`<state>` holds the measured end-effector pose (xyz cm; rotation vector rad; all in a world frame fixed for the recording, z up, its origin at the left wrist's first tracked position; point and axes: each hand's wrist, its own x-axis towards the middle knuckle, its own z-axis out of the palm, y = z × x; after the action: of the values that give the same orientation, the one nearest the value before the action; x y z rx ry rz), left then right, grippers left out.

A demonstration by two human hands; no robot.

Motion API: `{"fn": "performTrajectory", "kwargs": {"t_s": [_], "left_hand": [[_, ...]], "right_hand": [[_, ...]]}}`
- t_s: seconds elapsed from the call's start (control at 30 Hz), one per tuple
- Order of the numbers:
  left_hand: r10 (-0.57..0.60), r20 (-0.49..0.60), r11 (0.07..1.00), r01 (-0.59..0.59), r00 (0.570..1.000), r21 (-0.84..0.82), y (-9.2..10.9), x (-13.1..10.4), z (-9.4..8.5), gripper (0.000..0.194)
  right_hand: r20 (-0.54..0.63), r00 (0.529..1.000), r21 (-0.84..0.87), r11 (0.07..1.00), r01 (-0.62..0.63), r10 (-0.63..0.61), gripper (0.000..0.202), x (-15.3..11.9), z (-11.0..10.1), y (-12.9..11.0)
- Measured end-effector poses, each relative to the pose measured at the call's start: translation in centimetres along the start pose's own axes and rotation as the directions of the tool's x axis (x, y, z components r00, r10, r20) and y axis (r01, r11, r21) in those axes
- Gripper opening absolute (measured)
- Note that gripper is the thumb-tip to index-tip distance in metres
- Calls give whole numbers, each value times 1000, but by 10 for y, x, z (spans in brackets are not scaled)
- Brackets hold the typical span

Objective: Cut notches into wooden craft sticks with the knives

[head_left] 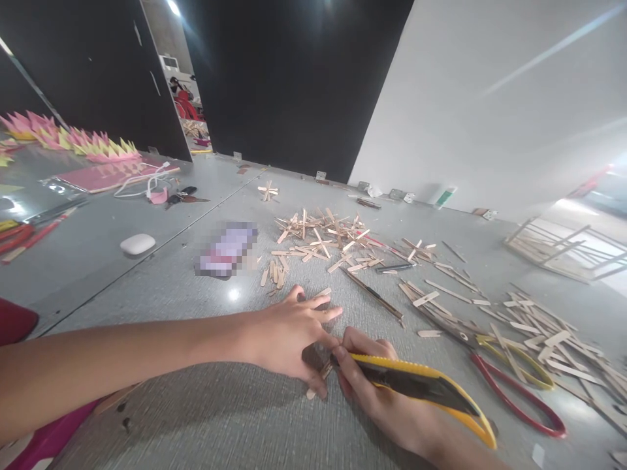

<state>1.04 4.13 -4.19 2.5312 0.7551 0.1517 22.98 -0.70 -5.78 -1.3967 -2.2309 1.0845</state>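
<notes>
A yellow and black utility knife [421, 382] is gripped in my right hand [367, 378], its front end close to a small wooden stick [325, 371] on the grey table. My left hand [296, 333] lies on the table with its fingers spread, thumb and index finger against that stick. The knife's blade is hidden by my fingers. Just beyond my left hand sit a few short stick pieces [275, 273], and further back there is a loose pile of cut wooden sticks [328, 235].
Red and yellow scissors [519, 391] lie at the right beside a heap of sticks [548, 333]. A pen [396, 267] and a thin tool [375, 295] lie ahead. A blurred phone [226, 249], white case [138, 245] and keys [183, 196] are at the left.
</notes>
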Motion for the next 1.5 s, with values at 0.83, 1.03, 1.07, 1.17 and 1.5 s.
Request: {"fn": "performTrajectory", "kwargs": {"t_s": [0.83,1.03,1.07,1.17,1.5], "left_hand": [[-67,21,997,67,998,-31,3,3,-3,47],[-59,12,998,60,998,-19,2,2,-2,46],[-58,11,998,58,998,-17,2,2,-2,47],[-67,19,998,67,998,-17,2,2,-2,48],[-41,6,998,41,999,-48,-2,0,0,55]], "right_hand": [[-33,995,-63,994,91,-93,44,2,6,9],[-31,995,-80,993,92,-95,44,3,6,6],[-29,995,-82,993,90,-92,44,3,6,5],[-30,996,-88,993,77,-80,42,2,5,5],[-37,998,-64,997,40,-43,43,-2,3,4]]}}
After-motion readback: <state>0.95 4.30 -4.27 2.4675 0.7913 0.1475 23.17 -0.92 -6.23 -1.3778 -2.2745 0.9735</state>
